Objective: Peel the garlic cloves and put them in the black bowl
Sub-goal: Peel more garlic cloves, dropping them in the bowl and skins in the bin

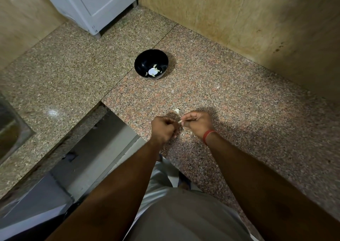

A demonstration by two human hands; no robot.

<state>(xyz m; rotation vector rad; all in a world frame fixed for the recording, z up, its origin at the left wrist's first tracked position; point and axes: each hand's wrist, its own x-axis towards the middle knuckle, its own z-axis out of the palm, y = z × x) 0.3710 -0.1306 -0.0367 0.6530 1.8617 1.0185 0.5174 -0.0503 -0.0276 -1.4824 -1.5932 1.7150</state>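
Garlic clove (181,120) sits pinched in our right hand (197,123), fingers curled round it, just over the near edge of the granite counter (239,100). Our left hand (162,130) is curled tight right beside it, fingertips tucked under; we can't tell what it grips, if anything, since the fingers hide it. Both hands nearly touch, low over the counter. Small pale piece of garlic (177,110) lies on the counter just beyond the hands, blurred, so we can't say whether it's a clove or skin. Black bowl (151,63) stands upright further back, toward the middle of the counter, well apart from the hands; a few pale cloves (155,66) lie in its bottom next to a bright glare spot. Red band (208,135) on our right wrist. White appliance (92,5) stands at the far left corner, metal sink (11,128) at the left edge.
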